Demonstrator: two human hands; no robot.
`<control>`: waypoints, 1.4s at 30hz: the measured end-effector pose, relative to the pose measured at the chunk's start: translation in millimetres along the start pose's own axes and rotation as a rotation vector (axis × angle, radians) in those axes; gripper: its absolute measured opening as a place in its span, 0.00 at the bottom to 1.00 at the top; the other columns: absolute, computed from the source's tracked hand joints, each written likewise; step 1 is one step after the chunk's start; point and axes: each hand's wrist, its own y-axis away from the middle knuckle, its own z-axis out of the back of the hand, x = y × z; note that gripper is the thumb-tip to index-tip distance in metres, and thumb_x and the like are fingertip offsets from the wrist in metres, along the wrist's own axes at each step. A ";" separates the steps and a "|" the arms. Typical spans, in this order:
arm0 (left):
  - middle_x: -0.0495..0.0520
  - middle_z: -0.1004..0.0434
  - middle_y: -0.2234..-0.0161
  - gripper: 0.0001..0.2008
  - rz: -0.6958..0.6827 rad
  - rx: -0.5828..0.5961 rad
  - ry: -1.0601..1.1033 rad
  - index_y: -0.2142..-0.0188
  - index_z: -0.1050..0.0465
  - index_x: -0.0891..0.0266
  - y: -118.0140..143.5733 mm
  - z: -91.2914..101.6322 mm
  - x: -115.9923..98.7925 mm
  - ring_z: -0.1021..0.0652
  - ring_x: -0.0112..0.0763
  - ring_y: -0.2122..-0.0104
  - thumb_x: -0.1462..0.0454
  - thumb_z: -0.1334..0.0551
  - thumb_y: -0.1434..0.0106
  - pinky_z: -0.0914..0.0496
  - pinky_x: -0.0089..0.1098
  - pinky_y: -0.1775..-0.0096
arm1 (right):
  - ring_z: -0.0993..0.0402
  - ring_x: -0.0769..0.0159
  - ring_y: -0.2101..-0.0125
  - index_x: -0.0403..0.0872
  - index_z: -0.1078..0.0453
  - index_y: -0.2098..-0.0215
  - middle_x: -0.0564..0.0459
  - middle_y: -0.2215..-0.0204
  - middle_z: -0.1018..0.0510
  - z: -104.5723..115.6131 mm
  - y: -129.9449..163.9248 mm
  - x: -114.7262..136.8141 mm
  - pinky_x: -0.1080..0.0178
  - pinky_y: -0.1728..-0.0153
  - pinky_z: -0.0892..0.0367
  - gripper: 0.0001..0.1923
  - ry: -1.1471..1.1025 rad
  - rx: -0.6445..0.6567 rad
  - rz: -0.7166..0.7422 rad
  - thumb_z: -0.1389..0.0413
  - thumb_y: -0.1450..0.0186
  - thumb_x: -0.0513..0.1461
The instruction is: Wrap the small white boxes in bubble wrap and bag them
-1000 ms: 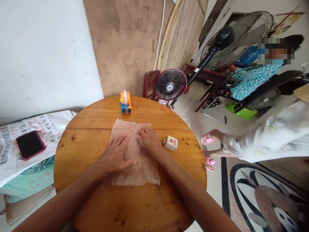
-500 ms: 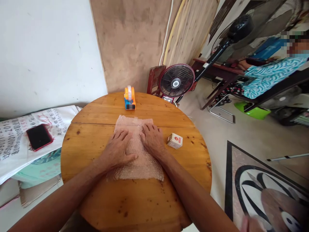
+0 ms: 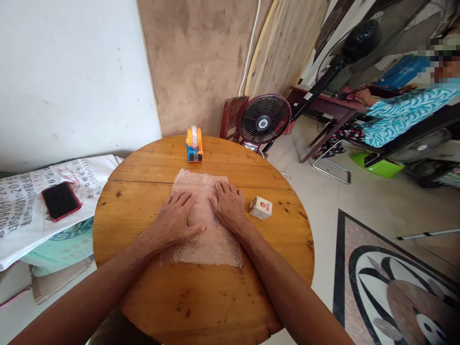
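Observation:
A sheet of pinkish, see-through bubble wrap (image 3: 212,244) lies flat on the round wooden table (image 3: 158,306). My left hand (image 3: 178,215) rests on its left side, fingers stretched out and thumb pointing right. On its right side lies my right hand (image 3: 230,206), palm down with the fingers extended. To the right of that hand sits a small white box (image 3: 260,208) with red print, apart from it. Beyond the sheet's far edge stands an orange and blue tape dispenser (image 3: 194,143) with a roll of clear tape.
At the left, a phone (image 3: 61,201) with a red edge lies on a white printed sack (image 3: 21,206). A fan (image 3: 265,119) and a wooden chair (image 3: 232,117) stand behind the table. A person in a blue patterned top (image 3: 402,117) sits at a desk at the right.
Both hands stay on the bubble wrap in nearly the same pose. The view has shifted very slightly. A blurred shape at the lower right is gone.

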 end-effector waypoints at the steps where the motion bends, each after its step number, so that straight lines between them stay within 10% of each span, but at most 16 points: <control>1: 0.67 0.37 0.37 0.37 -0.002 -0.002 -0.005 0.38 0.38 0.67 0.0 -0.1 0.0 0.38 0.55 0.37 0.46 0.39 0.40 0.44 0.51 0.39 | 0.38 0.51 0.44 0.42 0.39 0.39 0.39 0.40 0.32 -0.1 0.1 -0.2 0.53 0.51 0.43 0.24 -0.003 -0.001 0.001 0.55 0.28 0.46; 42: 0.66 0.35 0.38 0.36 -0.044 -0.011 -0.053 0.41 0.34 0.65 2.1 -0.5 2.0 0.37 0.56 0.38 0.48 0.36 0.44 0.41 0.52 0.41 | 0.37 0.51 0.44 0.39 0.37 0.41 0.38 0.39 0.32 3.9 -0.6 -5.2 0.52 0.49 0.40 0.25 -0.051 0.039 -0.089 0.54 0.29 0.47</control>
